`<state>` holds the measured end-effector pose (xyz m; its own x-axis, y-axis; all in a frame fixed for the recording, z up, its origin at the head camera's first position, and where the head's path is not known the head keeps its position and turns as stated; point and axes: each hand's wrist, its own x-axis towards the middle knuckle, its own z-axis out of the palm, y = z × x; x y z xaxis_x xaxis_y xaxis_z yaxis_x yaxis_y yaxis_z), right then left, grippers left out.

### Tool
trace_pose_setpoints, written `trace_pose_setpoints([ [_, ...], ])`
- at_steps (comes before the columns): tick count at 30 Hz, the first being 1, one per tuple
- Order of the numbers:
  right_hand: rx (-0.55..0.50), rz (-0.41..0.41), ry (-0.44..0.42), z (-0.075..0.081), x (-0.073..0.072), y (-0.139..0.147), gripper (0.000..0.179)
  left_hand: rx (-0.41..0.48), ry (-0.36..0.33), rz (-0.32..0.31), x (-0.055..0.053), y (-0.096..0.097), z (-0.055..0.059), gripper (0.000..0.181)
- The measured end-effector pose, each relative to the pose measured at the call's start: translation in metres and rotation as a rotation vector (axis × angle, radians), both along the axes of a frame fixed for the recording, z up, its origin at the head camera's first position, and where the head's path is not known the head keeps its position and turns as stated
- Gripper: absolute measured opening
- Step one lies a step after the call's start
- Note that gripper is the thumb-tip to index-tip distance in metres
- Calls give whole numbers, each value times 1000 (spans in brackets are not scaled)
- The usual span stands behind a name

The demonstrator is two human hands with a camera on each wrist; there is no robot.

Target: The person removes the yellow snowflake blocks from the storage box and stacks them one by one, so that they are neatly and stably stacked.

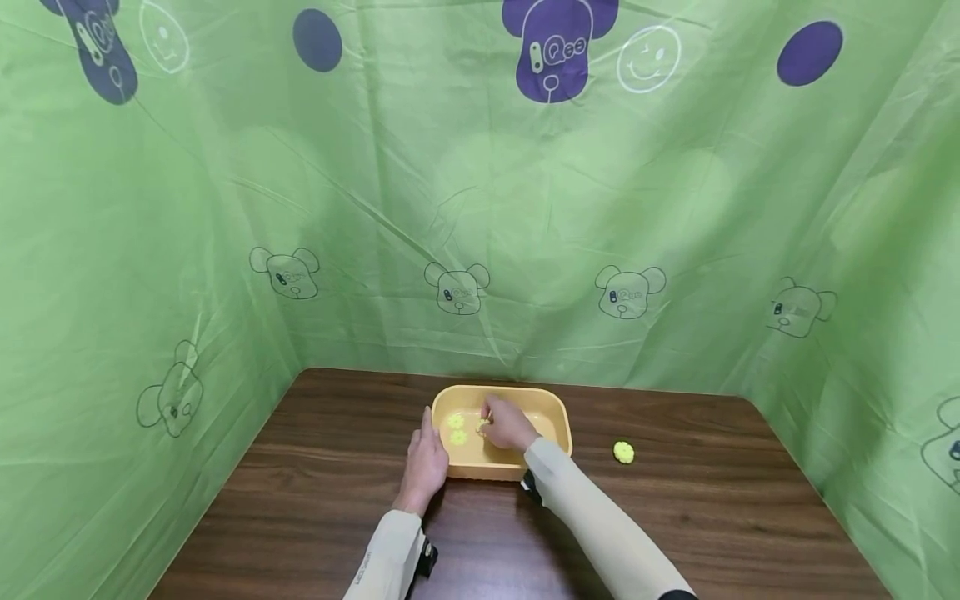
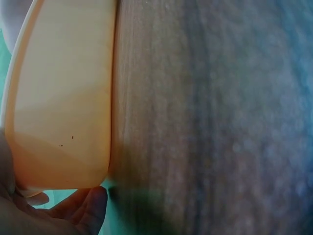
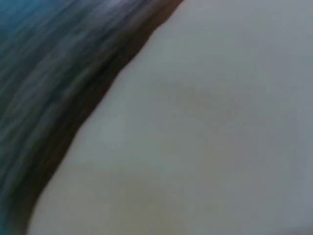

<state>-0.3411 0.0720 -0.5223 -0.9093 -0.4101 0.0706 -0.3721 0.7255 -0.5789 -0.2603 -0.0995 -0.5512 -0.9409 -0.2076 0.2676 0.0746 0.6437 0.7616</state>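
A yellow-orange rectangular tray (image 1: 495, 472) stands on the table. My left hand (image 1: 424, 467) rests against its left end with the fingers extended; in the left wrist view the fingertips (image 2: 95, 205) touch the tray's end near its lower corner. My right hand (image 1: 510, 425) reaches inside the tray, its fingertips pinching a small yellow flower-shaped piece (image 1: 482, 427), partly hidden by the fingers. To the left of it, two yellow-green flower-shaped pieces lie on the tray floor, an upper one (image 1: 456, 421) and a lower one (image 1: 458, 437). The right wrist view is filled by a blurred pale surface.
Another yellow-green flower-shaped piece (image 1: 623, 452) lies on the dark wooden table (image 1: 720, 500) to the right of the tray. A green curtain (image 1: 540, 200) with printed bear figures hangs behind the table and along both sides.
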Motion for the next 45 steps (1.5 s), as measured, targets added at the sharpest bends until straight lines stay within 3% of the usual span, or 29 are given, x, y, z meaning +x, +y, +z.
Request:
trace_pose_setpoints([
  [8,-331,8,-3,15,6,36,16,-12,-27,-5,1,1,0,54],
  [14,-396,-74,29,35,4,74,14,-4,-11,-5,0,-1,-1,54],
  [21,-341,-191,77,44,1,124,13,4,-11,-13,-2,-2,0,53],
  [33,-192,-317,71,36,8,207,17,1,-33,-26,-6,-3,2,53],
  [36,-164,-326,7,33,11,222,18,-5,-27,-32,-8,-4,3,53],
  [41,-196,-327,-192,24,20,239,17,-9,-36,-35,-9,-4,3,53],
  [45,-166,-314,-230,15,25,246,16,-8,-43,-36,-9,-4,3,53],
])
